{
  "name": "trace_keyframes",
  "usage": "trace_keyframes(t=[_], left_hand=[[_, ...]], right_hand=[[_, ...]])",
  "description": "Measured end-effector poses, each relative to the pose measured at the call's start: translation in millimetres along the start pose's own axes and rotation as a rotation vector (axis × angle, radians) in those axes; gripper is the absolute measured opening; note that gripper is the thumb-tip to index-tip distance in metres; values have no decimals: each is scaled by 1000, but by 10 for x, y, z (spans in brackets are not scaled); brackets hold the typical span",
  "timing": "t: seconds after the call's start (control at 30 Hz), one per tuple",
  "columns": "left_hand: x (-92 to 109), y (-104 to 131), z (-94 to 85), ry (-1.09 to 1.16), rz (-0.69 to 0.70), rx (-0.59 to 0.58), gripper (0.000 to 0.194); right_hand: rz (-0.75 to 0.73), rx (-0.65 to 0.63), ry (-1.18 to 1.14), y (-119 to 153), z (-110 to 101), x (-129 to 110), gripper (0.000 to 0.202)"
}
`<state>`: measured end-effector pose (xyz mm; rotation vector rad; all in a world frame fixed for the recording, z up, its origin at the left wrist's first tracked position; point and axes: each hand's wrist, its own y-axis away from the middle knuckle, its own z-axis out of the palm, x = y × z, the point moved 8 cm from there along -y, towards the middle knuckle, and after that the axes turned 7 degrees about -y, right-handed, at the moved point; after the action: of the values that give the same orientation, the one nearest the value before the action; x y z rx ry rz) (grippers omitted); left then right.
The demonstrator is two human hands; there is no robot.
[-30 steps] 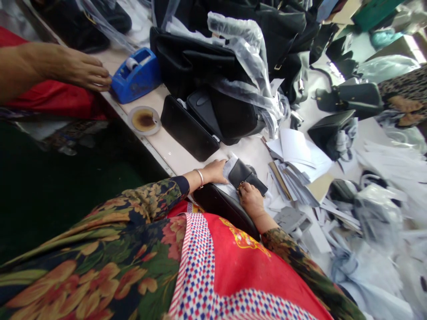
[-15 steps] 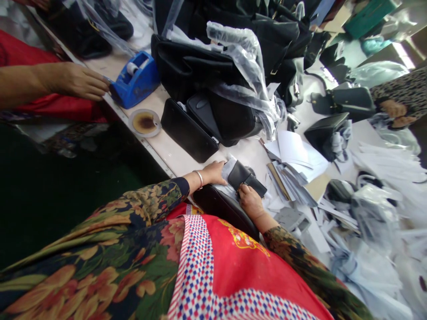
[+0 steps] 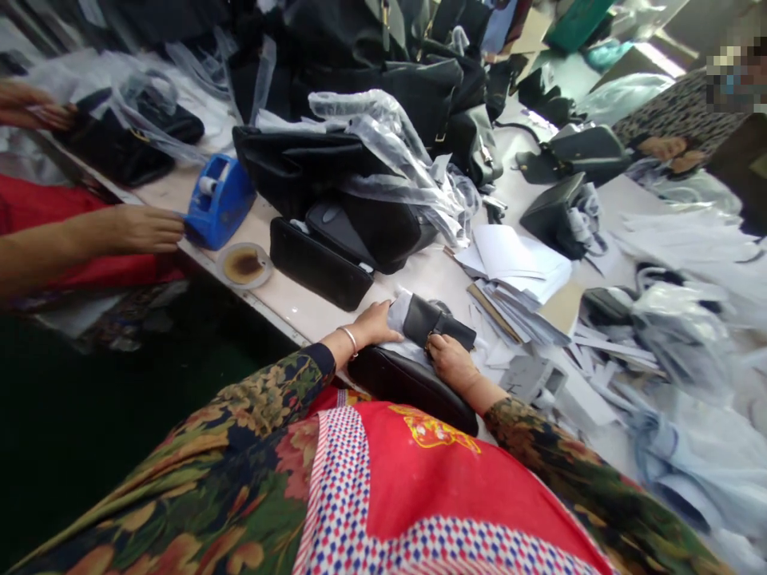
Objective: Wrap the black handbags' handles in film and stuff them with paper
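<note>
A black handbag (image 3: 413,387) lies on its side against my apron. Beyond it is its black flap or panel (image 3: 419,319), with a narrow strap across it and whitish film (image 3: 400,311) at its left end. My right hand (image 3: 452,359) is closed on the lower edge of this piece, by the strap; a small brass-coloured bit shows at the fingertips. My left hand (image 3: 372,326), a bangle at the wrist, rests at the left end beside the film, thumb and fingers apart.
A blue tape dispenser (image 3: 219,200) and a tape roll (image 3: 244,265) stand at the table's left edge. A co-worker's hand (image 3: 135,229) is by the dispenser. Black bags (image 3: 323,263) lie ahead, stacked papers (image 3: 521,271) to the right. Another person's hands (image 3: 671,152) are far right.
The view has shifted, bringing in more of the table's left side and a co-worker's second hand there. My hands keep nearly the same hold and place on the bag.
</note>
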<state>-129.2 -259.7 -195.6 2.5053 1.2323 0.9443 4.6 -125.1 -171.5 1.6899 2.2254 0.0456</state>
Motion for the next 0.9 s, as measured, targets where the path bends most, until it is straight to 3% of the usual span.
trace_keyframes(t=[0.07,0.13,0.17,0.23,0.3,0.37,0.5,0.67,0.77,0.9], left_hand=[[28,33,-66,-47,-14,-7,105],[112,77,-228,-136,-4,67,110],[216,101,-331,-194,56,131,109],[555,164,-456,-309,315,213,92],[905,229,-387,-394,613,127,65],[1115,225,-233,-459,751,-46,50],[1387,91,-31,-580,779,-204,44],[1643,1,150,-665,739,-226,47],[1664,-16,225,-658,708,-200,42],[1566,-52,257,-573,694,-185,21]], right_hand=[[20,34,-49,-16,-12,12,29],[43,81,-115,-14,-34,47,28],[54,109,-154,-4,-48,72,27],[80,171,-238,29,-80,128,25],[109,238,-326,67,-118,185,22],[137,298,-411,104,-165,234,21],[163,386,-560,213,-279,286,22],[215,458,-669,540,-314,288,26],[199,434,-691,694,-232,222,25],[125,375,-681,687,-106,151,29]])
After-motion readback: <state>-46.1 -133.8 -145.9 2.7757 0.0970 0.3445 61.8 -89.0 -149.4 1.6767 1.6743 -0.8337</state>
